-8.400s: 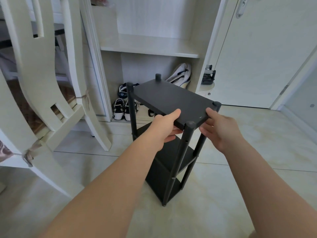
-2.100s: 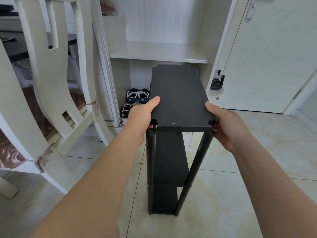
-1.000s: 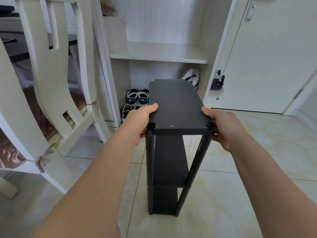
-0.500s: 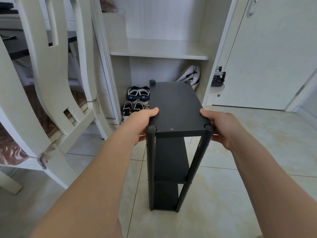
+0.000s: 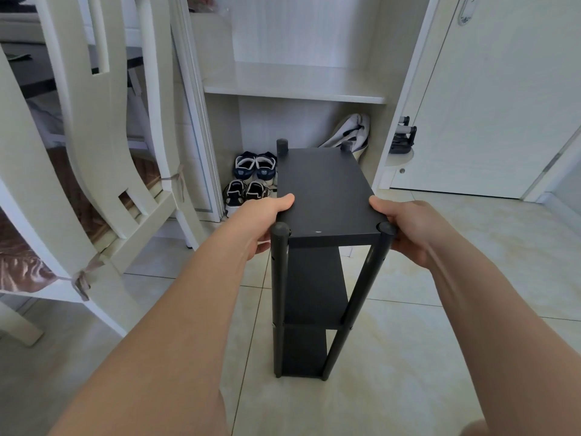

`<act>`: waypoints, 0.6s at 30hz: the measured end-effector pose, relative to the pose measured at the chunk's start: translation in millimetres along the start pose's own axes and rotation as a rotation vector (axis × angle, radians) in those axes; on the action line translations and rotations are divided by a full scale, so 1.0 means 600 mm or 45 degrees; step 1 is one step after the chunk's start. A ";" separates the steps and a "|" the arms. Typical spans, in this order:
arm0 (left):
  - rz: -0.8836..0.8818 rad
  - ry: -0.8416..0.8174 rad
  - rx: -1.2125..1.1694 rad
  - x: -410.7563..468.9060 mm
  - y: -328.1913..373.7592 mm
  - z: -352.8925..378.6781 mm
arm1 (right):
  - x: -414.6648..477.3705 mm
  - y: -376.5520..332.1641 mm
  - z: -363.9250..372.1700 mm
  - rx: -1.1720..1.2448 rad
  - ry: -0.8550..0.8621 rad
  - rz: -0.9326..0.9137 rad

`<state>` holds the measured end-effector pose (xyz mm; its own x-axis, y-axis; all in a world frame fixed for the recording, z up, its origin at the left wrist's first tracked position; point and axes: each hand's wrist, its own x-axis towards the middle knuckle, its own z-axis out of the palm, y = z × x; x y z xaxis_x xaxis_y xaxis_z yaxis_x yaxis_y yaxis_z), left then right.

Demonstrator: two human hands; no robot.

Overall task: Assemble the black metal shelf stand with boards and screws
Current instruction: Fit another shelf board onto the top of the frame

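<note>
Top board [image 5: 327, 196], tipped up at its far end two seconds ago, now lies flat on the black shelf stand [image 5: 314, 287], with both hands at its near corners.

Left hand [image 5: 264, 221] grips the near-left corner, thumb laid on top and fingers curled beneath; right hand [image 5: 412, 231] grips the near-right corner likewise. Both forearms reach straight forward. The stand is upright on the tiled floor [image 5: 440, 341] before an open cabinet [image 5: 295, 89]. It has three boards (top, middle, bottom) and four posts [image 5: 279, 278], whose rounded tops show at the top board's corners. Two pairs of shoes [image 5: 251, 174] sit low in the cabinet behind it.
</note>
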<state>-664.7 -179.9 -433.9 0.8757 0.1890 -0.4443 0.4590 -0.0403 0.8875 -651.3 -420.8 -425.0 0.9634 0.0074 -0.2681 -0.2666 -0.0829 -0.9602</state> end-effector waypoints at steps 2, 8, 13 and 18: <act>0.009 -0.007 -0.004 0.001 -0.001 0.000 | -0.002 0.000 -0.001 0.016 -0.030 0.000; 0.045 -0.024 -0.085 -0.006 -0.005 0.005 | -0.008 0.000 -0.003 0.048 -0.070 0.000; 0.032 -0.024 -0.220 -0.006 -0.008 0.017 | -0.013 0.008 -0.006 -0.102 -0.044 -0.009; 0.043 -0.037 -0.342 -0.003 -0.006 0.022 | -0.011 0.006 -0.018 -0.047 -0.110 0.011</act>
<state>-665.8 -193.1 -438.0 0.8956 0.1632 -0.4138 0.3766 0.2166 0.9007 -658.5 -432.1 -425.9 0.9545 0.0922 -0.2835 -0.2719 -0.1203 -0.9548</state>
